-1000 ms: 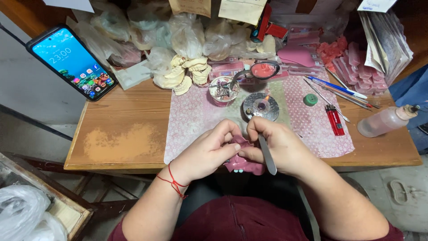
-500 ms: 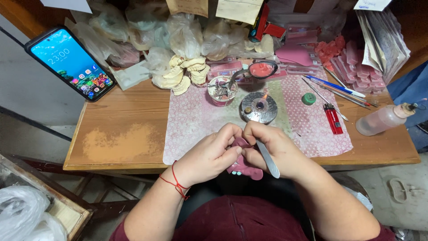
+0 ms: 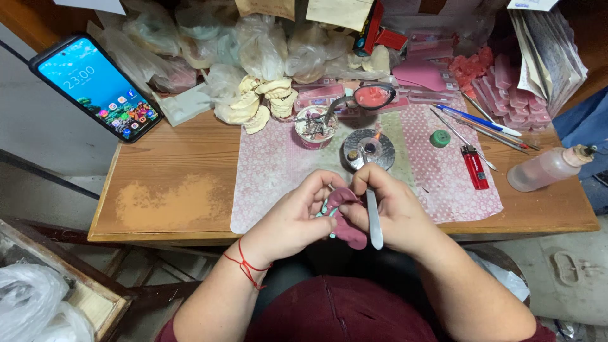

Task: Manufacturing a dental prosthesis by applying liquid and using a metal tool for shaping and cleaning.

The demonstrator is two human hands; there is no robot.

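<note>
Item in hand: pink wax piece [image 3: 345,212], lumpy and curved, held at the near edge of the wooden table [image 3: 171,190], just over the lap. We cannot tell what its underside carries; a pale blue-green edge shows beside it.

Left hand [image 3: 294,218]: curled around the left side of the piece, thumb and fingers closed on it, a red thread at the wrist.

Right hand [image 3: 396,212]: closed on a slim metal tool [image 3: 373,218], whose handle points toward us; its working end sits at the top of the piece, hidden by the fingers. The same hand steadies the piece from the right.

Far of the hands, on a dotted pink cloth [image 3: 272,171]: a small metal burner [image 3: 368,150] with a tiny flame, and a round dish of metal bits [image 3: 315,125]. Right of these: a green cap [image 3: 439,138], a red lighter [image 3: 473,167], several long tools [image 3: 487,123], a clear squeeze bottle [image 3: 546,168]. Far left: pale plaster casts [image 3: 266,95] among plastic bags, and a phone [image 3: 95,87] propped with its screen lit.

State of work, as we judge it: shaping is under way. The wax is already formed into one mass, yet its surface looks uneven, so smoothing and finishing appear left. Pink wax sheets [image 3: 506,76] lie unused far right.
</note>
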